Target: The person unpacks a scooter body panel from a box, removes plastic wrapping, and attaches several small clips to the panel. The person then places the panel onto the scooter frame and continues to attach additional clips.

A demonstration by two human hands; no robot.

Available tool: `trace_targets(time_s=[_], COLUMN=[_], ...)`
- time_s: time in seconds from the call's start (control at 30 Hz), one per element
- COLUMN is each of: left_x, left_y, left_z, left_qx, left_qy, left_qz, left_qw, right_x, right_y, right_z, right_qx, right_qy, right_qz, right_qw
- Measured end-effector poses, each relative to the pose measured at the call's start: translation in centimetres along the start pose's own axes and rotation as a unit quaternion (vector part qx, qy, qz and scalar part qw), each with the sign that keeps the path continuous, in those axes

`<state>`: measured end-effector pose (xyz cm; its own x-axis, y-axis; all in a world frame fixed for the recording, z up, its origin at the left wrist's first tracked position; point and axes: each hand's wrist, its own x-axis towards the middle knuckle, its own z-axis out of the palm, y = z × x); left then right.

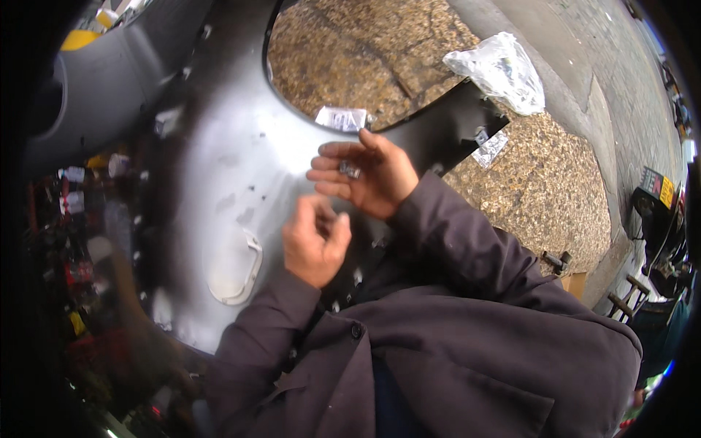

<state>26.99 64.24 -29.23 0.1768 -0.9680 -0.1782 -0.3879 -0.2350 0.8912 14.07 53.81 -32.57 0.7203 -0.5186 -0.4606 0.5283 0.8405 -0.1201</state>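
A dark car body panel (212,168) with a silvery sheen and a large curved cutout lies in front of me. Over it, my right hand (376,179) is held palm toward me with fingers stretched, and small shiny metal clips (349,169) rest at the base of its fingers. Just below and to the left, my left hand (314,244) is slightly blurred, its fingers curled and thumb drawn in. Whether it pinches something is hidden. A pale-rimmed oval opening (237,270) in the panel lies left of that hand.
A small silvery packet (341,118) sits at the cutout's edge, another packet (489,149) on the panel's right tip. Beyond lies a clear plastic bag (504,71). A dark metal tool (557,260) rests on the speckled ground. Left are a grey plastic part (124,87) and dim clutter.
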Motion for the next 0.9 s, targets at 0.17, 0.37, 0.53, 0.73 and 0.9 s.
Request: trace_targets(time_s=[0.17, 0.37, 0.53, 0.73, 0.9], left_x=[1.2, 1.4, 1.7, 1.3, 1.4], left_y=[0.2, -0.4, -1.3, -1.1, -1.6], left_z=[-1.3, -1.0, -1.3, -1.9, -2.4], left_qx=[0.105, 0.179, 0.164, 0.117, -0.026], left_qy=[0.053, 0.049, 0.06, 0.084, 0.086], left_qz=[0.122, 0.151, 0.177, 0.116, 0.016], left_qw=[0.986, 0.971, 0.969, 0.983, 0.996], right_x=[0.5, 0.7, 0.8, 0.4, -0.1], right_y=[2.6, 3.2, 4.1, 3.9, 4.4], right_z=[-0.7, -0.4, -0.6, -0.5, -0.3], right_qx=[0.038, 0.007, -0.004, -0.06, -0.265], right_qy=[-0.074, -0.093, -0.106, -0.081, -0.01], right_qz=[0.039, 0.038, 0.027, 0.013, -0.089], right_qw=[0.996, 0.995, 0.994, 0.995, 0.96])
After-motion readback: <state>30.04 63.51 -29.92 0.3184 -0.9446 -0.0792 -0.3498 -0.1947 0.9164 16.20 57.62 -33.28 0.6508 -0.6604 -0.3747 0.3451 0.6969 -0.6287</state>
